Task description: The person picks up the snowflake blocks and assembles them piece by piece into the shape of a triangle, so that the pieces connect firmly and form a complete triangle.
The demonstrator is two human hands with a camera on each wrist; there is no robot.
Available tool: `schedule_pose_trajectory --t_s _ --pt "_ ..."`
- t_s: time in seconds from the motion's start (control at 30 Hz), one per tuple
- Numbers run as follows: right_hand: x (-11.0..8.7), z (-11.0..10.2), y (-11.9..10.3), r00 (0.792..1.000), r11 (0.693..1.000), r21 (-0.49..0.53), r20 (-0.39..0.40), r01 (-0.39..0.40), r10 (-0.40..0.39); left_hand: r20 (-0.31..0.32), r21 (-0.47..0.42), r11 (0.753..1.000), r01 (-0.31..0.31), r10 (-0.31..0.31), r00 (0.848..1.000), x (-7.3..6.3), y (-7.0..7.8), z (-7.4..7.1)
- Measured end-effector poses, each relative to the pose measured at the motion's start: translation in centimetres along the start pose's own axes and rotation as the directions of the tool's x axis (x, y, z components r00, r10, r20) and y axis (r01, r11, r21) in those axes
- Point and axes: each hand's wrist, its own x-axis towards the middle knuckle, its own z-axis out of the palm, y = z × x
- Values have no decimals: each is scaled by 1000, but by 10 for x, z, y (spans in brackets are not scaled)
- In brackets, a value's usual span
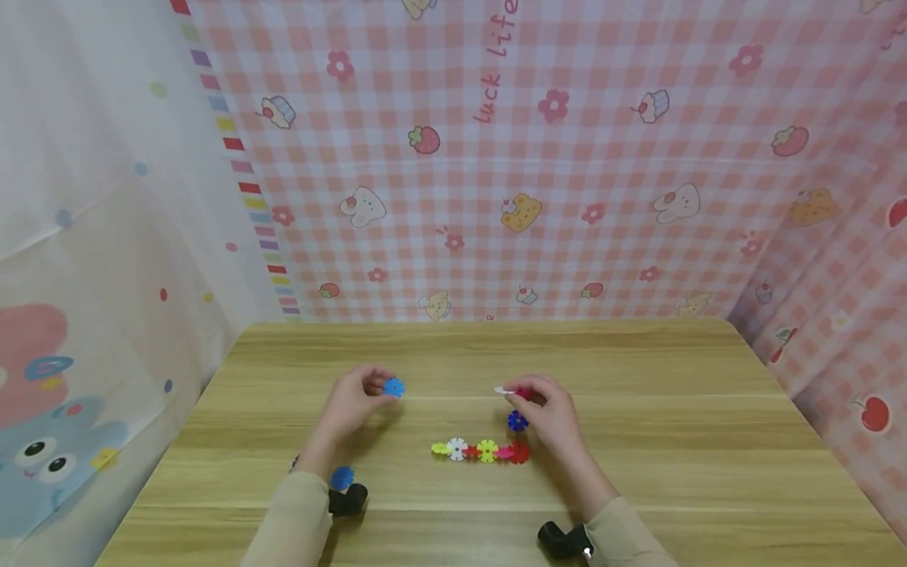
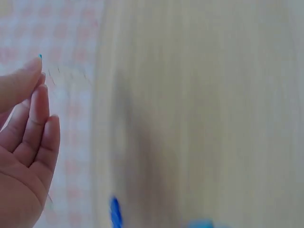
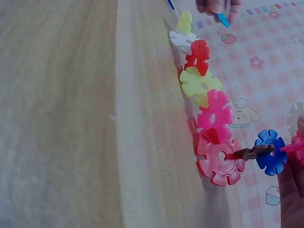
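Note:
My left hand (image 1: 354,403) pinches a light blue snowflake disc (image 1: 394,387) by its edge above the table's left half. In the left wrist view only a sliver of that disc shows past the thumb tip. To the right, a chain of interlocked snowflake discs (image 1: 486,450) lies in a row on the table: yellow, white, red, yellow, pink and red. From its red end (image 3: 221,159) a brown disc (image 3: 255,152), a blue disc (image 3: 271,152), a pink disc and a white disc (image 1: 504,390) continue. My right hand (image 1: 553,413) pinches this end, its fingers partly hiding the pink disc.
Loose blue discs lie near my left forearm, one lighter blue (image 1: 343,477) and one darker (image 2: 115,212). Black wrist mounts (image 1: 349,501) sit at both sleeves. Patterned cloth (image 1: 496,197) hangs behind the wooden table (image 1: 673,425) and at its sides.

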Motion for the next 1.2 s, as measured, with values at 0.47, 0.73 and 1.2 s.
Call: schedule_pose_trajectory --t_s 0.47,0.73,1.2 --pt "0 -1 -1 1000 1000 17 20 -11 10 74 -217 976 -23 40 996 2 47 62" --pt "0 1 -3 1000 999 32 16 -18 18 82 -263 964 -45 69 994 3 58 88" --pt "0 3 0 1000 998 66 1 24 -24 51 -221 970 -102 116 992 4 69 102"
